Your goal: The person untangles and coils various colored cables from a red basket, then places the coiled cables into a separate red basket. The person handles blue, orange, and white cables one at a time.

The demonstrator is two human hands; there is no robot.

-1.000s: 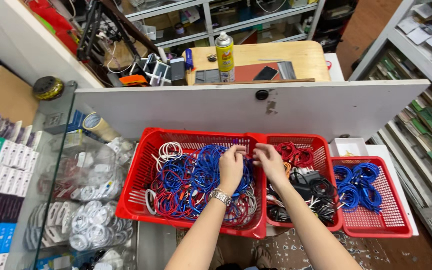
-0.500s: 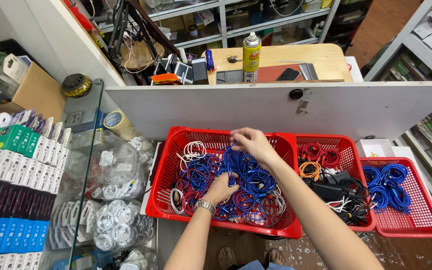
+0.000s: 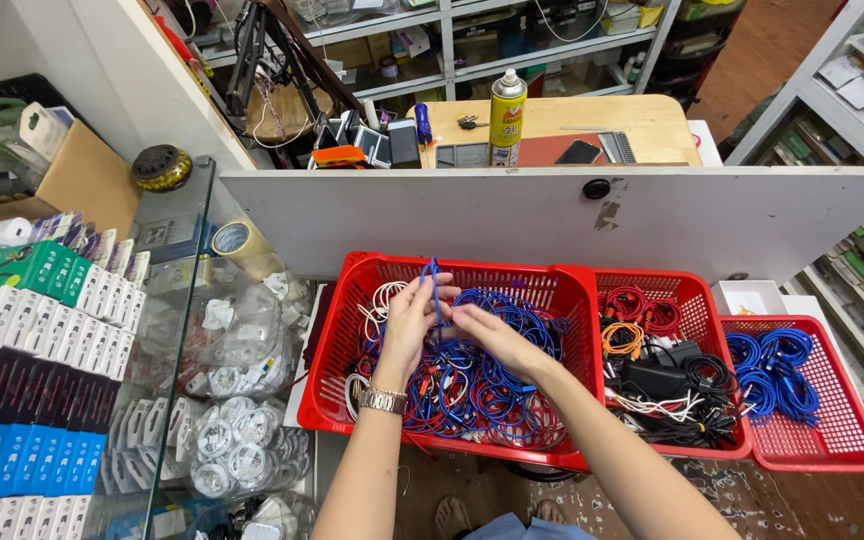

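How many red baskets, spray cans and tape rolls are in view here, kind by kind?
Red baskets: 3, large, middle, small right
Spray cans: 1
Tape rolls: 1
Total: 5

Your hands meet inside the large red plastic basket (image 3: pixel 352 340); the middle red basket (image 3: pixel 697 300) sits right of it, the small red basket (image 3: pixel 842 420) rightmost.

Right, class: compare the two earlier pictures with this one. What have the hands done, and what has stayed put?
Both hands came together over the left red basket. The left hand and right hand now pinch a blue cable and lift a loop of it above the pile; a second ago they were apart, down among the cables. The three baskets, their cable heaps and the spray can have not moved.
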